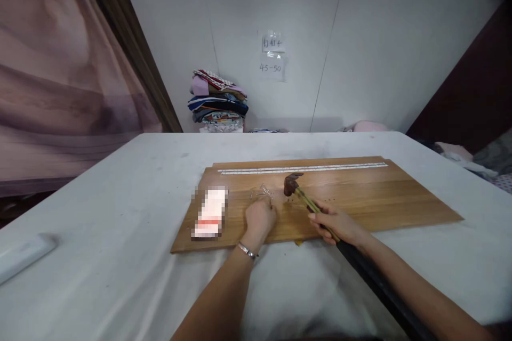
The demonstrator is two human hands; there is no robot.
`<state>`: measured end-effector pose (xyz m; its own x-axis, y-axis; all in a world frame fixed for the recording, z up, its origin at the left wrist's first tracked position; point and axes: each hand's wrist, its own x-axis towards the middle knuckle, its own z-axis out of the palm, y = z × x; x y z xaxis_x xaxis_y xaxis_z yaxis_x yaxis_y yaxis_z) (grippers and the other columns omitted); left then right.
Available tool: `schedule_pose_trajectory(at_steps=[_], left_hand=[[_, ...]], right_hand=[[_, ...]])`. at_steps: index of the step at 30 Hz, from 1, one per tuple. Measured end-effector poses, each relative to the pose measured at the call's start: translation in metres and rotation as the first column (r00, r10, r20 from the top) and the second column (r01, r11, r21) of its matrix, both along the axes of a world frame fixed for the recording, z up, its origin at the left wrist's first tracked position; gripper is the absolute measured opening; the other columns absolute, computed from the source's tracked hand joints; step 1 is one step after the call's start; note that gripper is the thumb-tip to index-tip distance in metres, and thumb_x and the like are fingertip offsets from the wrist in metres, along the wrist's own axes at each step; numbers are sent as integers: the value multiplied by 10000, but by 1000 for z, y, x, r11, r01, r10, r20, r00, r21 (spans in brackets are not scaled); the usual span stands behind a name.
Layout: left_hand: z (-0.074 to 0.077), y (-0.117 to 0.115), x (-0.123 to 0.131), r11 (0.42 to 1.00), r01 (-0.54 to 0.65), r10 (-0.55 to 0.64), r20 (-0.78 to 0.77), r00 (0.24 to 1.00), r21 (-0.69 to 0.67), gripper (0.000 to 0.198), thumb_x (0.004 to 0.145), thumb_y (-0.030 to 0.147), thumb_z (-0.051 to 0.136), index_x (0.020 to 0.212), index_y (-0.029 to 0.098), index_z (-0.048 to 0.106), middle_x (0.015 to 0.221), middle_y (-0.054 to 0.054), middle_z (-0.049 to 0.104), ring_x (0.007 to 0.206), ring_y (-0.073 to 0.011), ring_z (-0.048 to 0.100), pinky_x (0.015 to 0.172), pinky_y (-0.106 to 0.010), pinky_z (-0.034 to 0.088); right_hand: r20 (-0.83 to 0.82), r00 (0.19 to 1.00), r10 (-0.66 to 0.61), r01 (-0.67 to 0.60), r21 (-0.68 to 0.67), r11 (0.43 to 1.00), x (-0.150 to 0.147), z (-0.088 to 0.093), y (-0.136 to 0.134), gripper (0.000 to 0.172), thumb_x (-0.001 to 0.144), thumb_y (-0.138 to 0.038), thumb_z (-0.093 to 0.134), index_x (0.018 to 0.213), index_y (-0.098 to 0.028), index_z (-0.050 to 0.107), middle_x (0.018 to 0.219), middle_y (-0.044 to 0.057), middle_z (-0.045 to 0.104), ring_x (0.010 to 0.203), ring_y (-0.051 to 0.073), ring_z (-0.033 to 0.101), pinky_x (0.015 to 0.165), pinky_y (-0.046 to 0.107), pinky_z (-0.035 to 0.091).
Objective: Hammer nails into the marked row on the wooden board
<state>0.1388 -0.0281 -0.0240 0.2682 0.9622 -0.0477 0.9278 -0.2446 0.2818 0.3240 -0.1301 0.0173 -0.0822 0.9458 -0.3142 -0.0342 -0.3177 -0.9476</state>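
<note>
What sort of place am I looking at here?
Probably a makeshift workspace in a lived-in room: a pink curtain hangs at left, folded fabrics are stacked by the wall, and a claw hammer is held over a wooden board.

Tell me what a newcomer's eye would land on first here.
Probably the hammer gripped in the right hand, its rusty claw head near the middle of the wooden board. Next, the loose nails just beyond the left hand, and the bright pixelated patch on the board's left side. Behind the table, folded cloths are piled against the wall.
</note>
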Motion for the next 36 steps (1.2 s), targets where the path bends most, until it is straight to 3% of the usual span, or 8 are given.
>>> schedule_pose_trajectory(at_steps=[9, 18, 27, 30, 36], left_hand=[[1, -1, -1, 1000, -2, 2, 0, 1000, 13, 241, 847, 252, 451, 904, 179, 673, 896, -103, 721, 861, -233, 676, 668, -289, 420], [1, 0, 0, 1000, 2, -2, -3, 1000, 8, 239, 852, 254, 449, 907, 183, 671, 929, -103, 719, 876, -228, 673, 687, -290, 432], [-1, 0, 0, 1000, 12, -12, -3, 1000, 24, 256, 853, 258, 440, 908, 178, 677, 927, -110, 721, 877, -230, 676, 690, -292, 435], [-2, 0, 0, 1000, 7, -7, -1, 1000, 14, 250, 852, 264, 448, 915, 180, 675, 915, -107, 722, 880, -227, 677, 689, -287, 434], [-1, -1, 0, 1000, 5, -5, -4, 1000, 21, 248, 843, 245, 455, 933, 184, 678, 930, -106, 715, 873, -226, 667, 694, -292, 435]], right_hand=[[12, 1000, 14, -14, -2, 1000, -1, -12, -1, 362, 721, -431, 670, 932, -203, 483, 605, -96, 470, 352, 25, 336, 299, 157, 294], [19, 1000, -10, 10, -1, 1000, 1, 1, -1, 393, 732, -409, 665, 1021, -201, 499, 552, -112, 431, 347, 38, 336, 298, 155, 294], [12, 1000, 18, -17, -8, 1000, -1, -12, -2, 360, 723, -415, 666, 948, -196, 490, 582, -101, 458, 345, 24, 334, 292, 145, 293], [6, 1000, 24, -24, -7, 1000, 0, -10, -2, 343, 720, -416, 666, 909, -201, 477, 574, -103, 452, 342, 23, 331, 288, 143, 285], [18, 1000, -5, 5, -2, 1000, 1, -1, -1, 384, 741, -419, 662, 1019, -208, 501, 558, -113, 424, 345, 30, 324, 298, 147, 282]])
